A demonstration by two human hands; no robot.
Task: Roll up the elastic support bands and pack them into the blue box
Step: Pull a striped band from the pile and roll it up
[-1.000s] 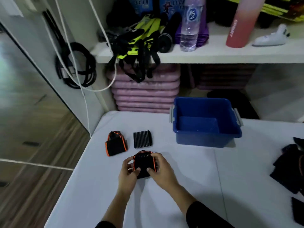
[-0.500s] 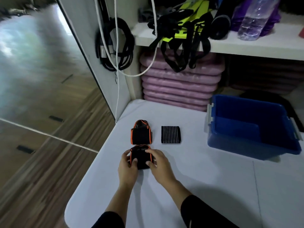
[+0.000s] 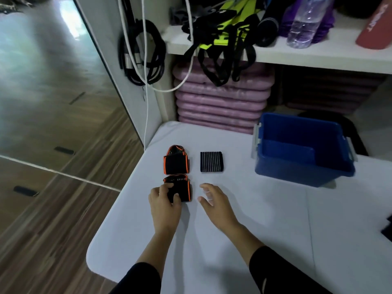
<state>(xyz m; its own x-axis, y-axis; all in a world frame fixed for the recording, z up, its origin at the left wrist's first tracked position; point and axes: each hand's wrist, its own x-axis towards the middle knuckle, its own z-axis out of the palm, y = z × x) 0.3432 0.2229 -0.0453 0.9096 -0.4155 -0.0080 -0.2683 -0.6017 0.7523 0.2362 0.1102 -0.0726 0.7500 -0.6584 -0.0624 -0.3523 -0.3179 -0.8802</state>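
Lying on the tabletop, well left of the blue box (nothing inside yet), are three bands. The left hand is clamping its fingers on the near rolled band. The right hand is hovering beside it, fingers spread, empty. Behind, the far rolled band & striped band are waiting. Risk: one-handed grip, roll prob. springing open.

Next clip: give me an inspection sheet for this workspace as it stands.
Surface: white table, smooth.
Job's things: blue plastic box, nothing seen inside; two rolled black orange-trimmed bands, far band and near band, close together; flat black striped band.
Clutter: dark fabric pieces at the table's right edge.
Grippers: left hand pinches the near band; right hand open, blurred, holding nothing.
Cables: coiled black cable and white cord hang by the wall.
Surroundings: shelf with yellow-black straps, clear bottle; stacked pink mats; wood floor.
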